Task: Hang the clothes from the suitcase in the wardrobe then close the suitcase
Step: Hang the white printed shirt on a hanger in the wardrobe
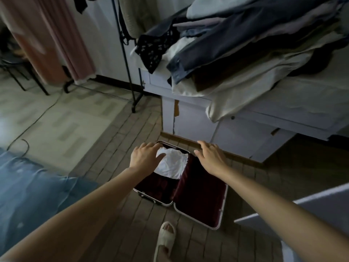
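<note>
Open suitcase point(200, 191) on the tiled floor point(117, 133), dark red lining showing. White garment point(172, 163) lies crumpled in its far left half. Left hand point(145, 155), fingers spread and relaxed, reaches over the garment's left edge. Right hand point(210, 154), fingers extended, hovers above the suitcase's far rim. Slippered foot point(166, 237) stands just before the suitcase.
</note>
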